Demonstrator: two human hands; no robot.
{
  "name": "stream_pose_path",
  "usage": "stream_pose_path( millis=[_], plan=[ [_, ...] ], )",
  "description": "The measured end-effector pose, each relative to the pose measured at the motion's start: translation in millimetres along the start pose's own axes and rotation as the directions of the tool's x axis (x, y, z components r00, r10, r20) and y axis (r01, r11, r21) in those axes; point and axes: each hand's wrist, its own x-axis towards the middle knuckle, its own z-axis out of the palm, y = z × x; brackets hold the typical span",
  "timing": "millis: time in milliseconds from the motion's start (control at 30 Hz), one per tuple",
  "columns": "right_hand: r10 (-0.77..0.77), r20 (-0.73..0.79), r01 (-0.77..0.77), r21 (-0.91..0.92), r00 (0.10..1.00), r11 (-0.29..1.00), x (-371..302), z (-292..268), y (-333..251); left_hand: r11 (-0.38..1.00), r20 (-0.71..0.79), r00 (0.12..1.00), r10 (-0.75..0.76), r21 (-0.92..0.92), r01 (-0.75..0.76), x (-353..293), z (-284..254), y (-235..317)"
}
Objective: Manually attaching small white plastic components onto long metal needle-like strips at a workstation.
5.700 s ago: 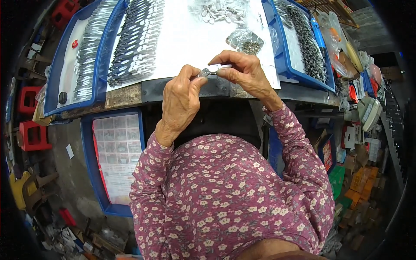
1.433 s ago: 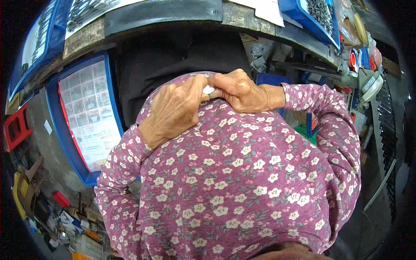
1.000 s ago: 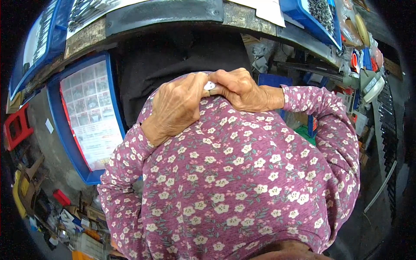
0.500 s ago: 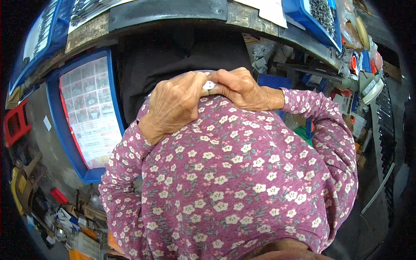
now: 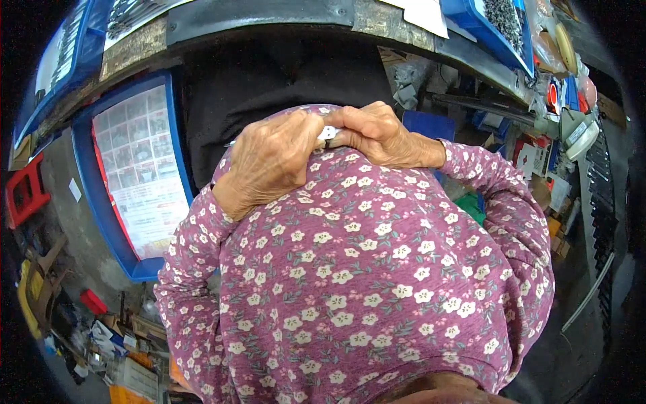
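Note:
Close against my floral-sleeved body, both hands meet around a small white-and-silver piece (image 5: 328, 132) with a tiny dark hole in it. My right hand (image 5: 382, 137) pinches it between thumb and forefinger. My left hand (image 5: 269, 158) is closed beside it, back of the hand toward the view, and its curled fingers hide most of what it grips. A thin pale tip (image 5: 231, 143) shows just past the left side of that hand; whether it belongs to the same piece I cannot tell. Dark cloth (image 5: 289, 74) covers my lap beyond the hands.
The workbench edge (image 5: 262, 19) runs across the top. Blue bins of small metal parts, one at upper left (image 5: 91, 57) and another at upper right (image 5: 488, 30), stand there. A blue tray (image 5: 176, 128) with a printed sheet lies left. A red plastic item (image 5: 27, 192) and clutter lie beyond.
The small piece shows a little more between my hands, with a dark gap below it. My right hand has shifted very slightly to the right; both hands keep their grip.

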Motion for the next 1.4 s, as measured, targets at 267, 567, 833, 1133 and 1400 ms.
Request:
stream_pose_path(
  millis=[267,567,833,1133,1400],
  plan=[
    [0.071,-0.02,-0.07,0.058,0.997,0.996,10.2,-25.8,-14.3,0.994,0.016,0.997,0.076,0.078,-0.077,24.9,-16.6,5.8],
    [0.174,0.039,-0.177,0.13,0.984,0.976,39.9,-113.5,-37.5,1.0,-0.05,0.999,-0.005,-0.005,0.005,79.5,-48.4,27.0],
    [0.204,-0.59,-0.407,-0.234,0.782,0.883,74.2,-211.5,-5.1,0.98,-0.121,0.983,-0.14,-0.157,0.12,118.0,-62.8,31.7],
    [-0.106,-0.479,-0.322,-0.721,0.871,0.613,96.1,-255.1,50.0,0.932,-0.213,0.939,-0.27,-0.303,0.199,149.1,-73.9,33.0],
    [-0.185,-0.331,-0.232,-0.881,0.925,0.413,100.5,-254.8,46.6,0.901,-0.193,0.93,-0.314,-0.368,0.228,156.8,-77.4,33.8]
  ],
)
